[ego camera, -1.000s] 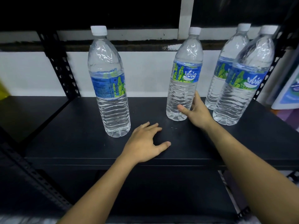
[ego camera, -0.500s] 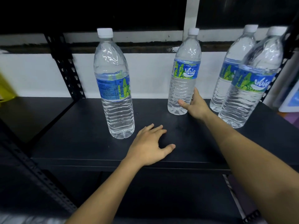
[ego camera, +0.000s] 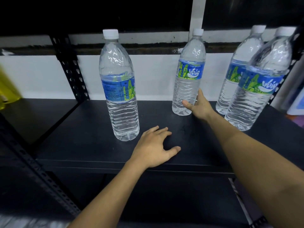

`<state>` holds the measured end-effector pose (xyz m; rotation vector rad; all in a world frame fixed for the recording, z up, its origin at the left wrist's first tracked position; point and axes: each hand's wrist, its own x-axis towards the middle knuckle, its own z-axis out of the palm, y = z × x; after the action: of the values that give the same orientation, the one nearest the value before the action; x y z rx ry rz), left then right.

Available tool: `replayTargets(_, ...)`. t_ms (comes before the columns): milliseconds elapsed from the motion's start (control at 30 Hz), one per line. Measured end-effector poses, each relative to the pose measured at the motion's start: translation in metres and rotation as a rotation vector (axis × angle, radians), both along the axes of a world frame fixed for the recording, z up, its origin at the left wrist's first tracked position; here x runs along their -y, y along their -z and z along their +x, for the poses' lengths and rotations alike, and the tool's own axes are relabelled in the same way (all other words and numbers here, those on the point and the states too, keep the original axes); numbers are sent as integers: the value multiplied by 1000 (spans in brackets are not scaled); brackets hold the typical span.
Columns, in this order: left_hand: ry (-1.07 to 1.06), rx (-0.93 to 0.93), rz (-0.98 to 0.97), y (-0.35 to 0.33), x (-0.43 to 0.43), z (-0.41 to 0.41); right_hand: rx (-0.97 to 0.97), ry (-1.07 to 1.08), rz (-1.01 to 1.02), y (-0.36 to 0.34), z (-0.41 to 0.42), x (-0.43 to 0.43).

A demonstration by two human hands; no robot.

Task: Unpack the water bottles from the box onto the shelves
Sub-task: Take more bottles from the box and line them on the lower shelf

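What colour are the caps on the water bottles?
White; best seen in the head view on the cap of the leftmost bottle.

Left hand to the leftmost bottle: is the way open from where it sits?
Likely yes. The left hand rests open on the shelf, just front-right of the leftmost bottle; only bare shelf lies between them.

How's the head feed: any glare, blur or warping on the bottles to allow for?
Head view: dim, the black shelf nearly featureless; glare streaks the left bottle; wide-angle warp tilts the front right bottle; the yellow object at the left edge is smeared; the middle bottle, left hand and right hand read sharp.
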<state>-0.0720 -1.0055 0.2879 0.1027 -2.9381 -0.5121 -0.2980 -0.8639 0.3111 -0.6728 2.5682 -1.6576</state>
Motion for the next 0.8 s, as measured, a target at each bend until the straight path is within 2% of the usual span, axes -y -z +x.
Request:
replayTargets(167,-3,-27,21,1,0,1,6,132,20,-1,24,3)
replayTargets(300,-48,-138,115,1,1,8,51,217,-129,12,70,3)
replayTargets(367,-60,-289,238,1,0,16,49,195,-173,20,97,6)
replayTargets(433,-91,-550,335,1,0,25,45,145,-194,22,122,11)
replayTargets(500,-155,-771,328,5,6,35,77,72,-235,21,143,21)
replayTargets(533,-189,-821,320,7,10,39,103,25,-269,19,153,28)
replayTargets(667,-290,-860,325,12,27,54,200,-130,-390,16,176,64)
replayTargets(800,-416,-850,437,6,48,57,150,-202,-410,13,194,93)
